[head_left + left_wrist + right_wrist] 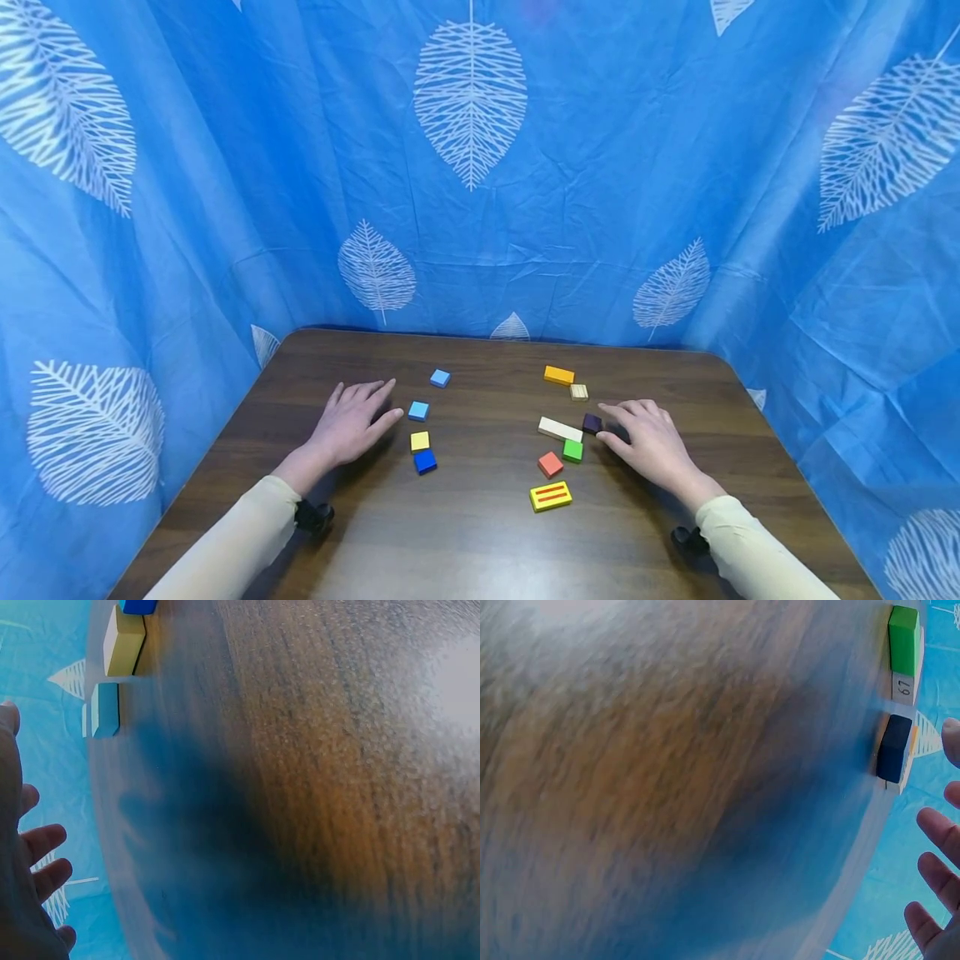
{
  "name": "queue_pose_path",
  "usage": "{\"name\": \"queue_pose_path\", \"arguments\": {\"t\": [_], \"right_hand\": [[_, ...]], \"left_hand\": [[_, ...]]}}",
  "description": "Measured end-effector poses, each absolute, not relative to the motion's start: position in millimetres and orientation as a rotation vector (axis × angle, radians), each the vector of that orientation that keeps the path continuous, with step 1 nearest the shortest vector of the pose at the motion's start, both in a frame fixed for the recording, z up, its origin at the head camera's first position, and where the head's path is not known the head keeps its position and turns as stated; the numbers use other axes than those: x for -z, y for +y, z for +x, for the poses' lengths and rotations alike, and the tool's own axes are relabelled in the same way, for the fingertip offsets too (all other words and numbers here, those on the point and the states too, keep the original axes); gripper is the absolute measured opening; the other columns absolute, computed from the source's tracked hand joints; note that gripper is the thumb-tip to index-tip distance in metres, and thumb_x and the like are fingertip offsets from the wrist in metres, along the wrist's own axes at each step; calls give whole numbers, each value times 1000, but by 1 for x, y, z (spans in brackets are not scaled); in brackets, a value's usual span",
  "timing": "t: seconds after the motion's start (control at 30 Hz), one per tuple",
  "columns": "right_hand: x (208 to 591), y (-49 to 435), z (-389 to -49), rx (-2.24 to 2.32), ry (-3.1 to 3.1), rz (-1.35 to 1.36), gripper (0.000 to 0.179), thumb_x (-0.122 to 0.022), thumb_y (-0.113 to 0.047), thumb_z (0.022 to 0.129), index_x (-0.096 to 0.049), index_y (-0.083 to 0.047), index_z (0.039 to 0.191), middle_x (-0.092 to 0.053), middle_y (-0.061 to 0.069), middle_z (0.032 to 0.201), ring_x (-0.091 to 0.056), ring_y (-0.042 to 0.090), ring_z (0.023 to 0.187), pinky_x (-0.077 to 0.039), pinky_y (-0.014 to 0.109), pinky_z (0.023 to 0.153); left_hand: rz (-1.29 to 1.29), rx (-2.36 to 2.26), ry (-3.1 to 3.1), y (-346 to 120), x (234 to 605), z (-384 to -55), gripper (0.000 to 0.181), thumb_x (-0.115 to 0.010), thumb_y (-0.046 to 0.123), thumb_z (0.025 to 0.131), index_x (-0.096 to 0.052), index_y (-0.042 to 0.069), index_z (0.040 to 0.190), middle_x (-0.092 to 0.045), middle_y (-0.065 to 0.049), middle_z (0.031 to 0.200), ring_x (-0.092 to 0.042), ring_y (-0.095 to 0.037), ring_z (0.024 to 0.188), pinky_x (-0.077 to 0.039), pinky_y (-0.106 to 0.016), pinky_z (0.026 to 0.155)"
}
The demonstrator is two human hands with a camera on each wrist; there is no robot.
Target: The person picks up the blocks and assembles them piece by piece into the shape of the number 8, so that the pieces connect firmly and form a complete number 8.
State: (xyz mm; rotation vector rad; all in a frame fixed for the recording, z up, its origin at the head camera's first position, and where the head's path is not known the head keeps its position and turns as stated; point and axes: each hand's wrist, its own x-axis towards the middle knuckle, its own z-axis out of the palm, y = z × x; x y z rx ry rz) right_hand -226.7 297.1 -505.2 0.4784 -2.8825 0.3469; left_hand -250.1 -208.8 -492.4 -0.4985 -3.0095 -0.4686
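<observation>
A pale sleeve [232,533] is extended near the left edge of the wood-grain table [465,550]. The left hand [352,423], fingers loosely spread, is held beside a light-blue block [418,411]. Toward the right edge, a dark block [592,423] is flanked by a white block [558,429] and the right hand [654,442], its fingers likewise spread.

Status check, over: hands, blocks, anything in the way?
Left hand empty, near a light blue block. Right hand empty, beside the black block. White block close to the black block, might crowd a grip.
</observation>
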Motion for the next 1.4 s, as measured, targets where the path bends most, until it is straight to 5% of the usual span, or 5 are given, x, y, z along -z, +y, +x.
{"name": "queue_pose_path", "arguments": {"t": [0.73,1.4], "right_hand": [[515,275,-226,-369,-2844,567,31,-82,-36,88,-79,-21,115,-67,-2,104,-54,25,102,-43,47,86],[507,268,-236,-392,-2875,581,20,-83,-32,88,-81,-24,106,-64,-7,99,-52,21,98,-42,44,84]], "left_hand": [[-485,617,-3010,-204,499,-245,49,-71,36,98,-63,15,141,-62,-12,131,-50,-36,126,-35,-62,108],[-462,744,-3003,-190,504,-267,42,-73,30,97,-67,15,136,-64,-10,127,-51,-35,122,-39,-58,105]]}}
